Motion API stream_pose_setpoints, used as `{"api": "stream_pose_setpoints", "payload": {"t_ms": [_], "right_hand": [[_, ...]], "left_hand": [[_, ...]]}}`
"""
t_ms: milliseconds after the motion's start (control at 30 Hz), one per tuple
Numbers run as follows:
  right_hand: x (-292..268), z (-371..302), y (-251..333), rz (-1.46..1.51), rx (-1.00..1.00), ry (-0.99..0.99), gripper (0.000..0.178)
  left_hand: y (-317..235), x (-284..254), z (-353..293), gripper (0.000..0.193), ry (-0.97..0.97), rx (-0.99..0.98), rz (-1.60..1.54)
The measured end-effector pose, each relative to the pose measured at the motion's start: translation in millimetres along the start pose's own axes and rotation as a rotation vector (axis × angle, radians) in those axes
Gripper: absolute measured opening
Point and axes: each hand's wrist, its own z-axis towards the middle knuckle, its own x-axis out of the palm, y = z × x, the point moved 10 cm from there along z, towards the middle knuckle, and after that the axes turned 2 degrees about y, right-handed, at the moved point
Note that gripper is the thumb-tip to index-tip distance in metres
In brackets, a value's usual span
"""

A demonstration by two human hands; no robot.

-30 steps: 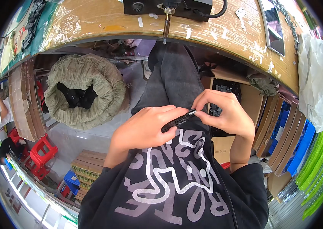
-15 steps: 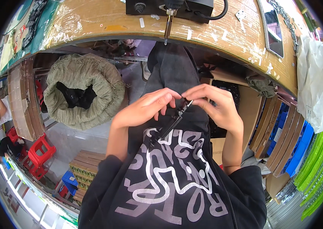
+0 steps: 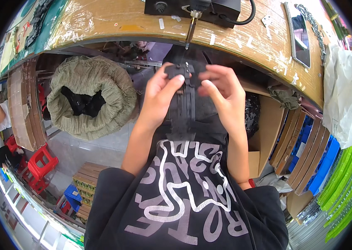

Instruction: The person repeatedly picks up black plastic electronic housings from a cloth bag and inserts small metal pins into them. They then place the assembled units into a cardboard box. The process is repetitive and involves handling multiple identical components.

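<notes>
A long black plastic part [image 3: 186, 102] is held over my lap by my left hand [image 3: 161, 93], whose thumb presses on its upper face near the far end. Its lower end is smeared by motion. On the other side, my right hand [image 3: 224, 89] has its fingers apart and slightly blurred, close to the part's right edge; I cannot tell if a fingertip touches it. Just beyond the hands, a tool with a brass collar and thin metal tip [image 3: 190, 31], like a soldering iron, juts over the table edge toward me.
A black box with a cable [image 3: 222, 12] sits on the film-covered wooden table [image 3: 113, 31], with white scraps and a phone [image 3: 299, 37] to the right. Left of my legs stands an open woven sack [image 3: 117, 89] with black pieces inside. Cardboard and blue trays [image 3: 309, 150] stand right.
Both hands have moved away from me, toward the tool. The black part has swung from a slant to nearly straight ahead, and my right fingers have come off its end and spread.
</notes>
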Motion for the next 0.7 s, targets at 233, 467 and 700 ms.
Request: {"api": "stream_pose_setpoints", "payload": {"t_ms": [233,467,700], "right_hand": [[42.2,-29.0,-15.5,0.477,0.363,0.318,0.034],[39.1,-26.9,-10.8,0.458,0.306,0.277,0.033],[39.9,-26.9,-9.7,0.460,0.288,0.256,0.033]], "left_hand": [[-25.5,-2.4,12.6,0.005,-0.046,0.100,0.033],[-28.1,0.0,13.7,0.013,-0.010,0.110,0.081],[-36.8,2.9,15.8,0.004,-0.002,0.140,0.160]]}}
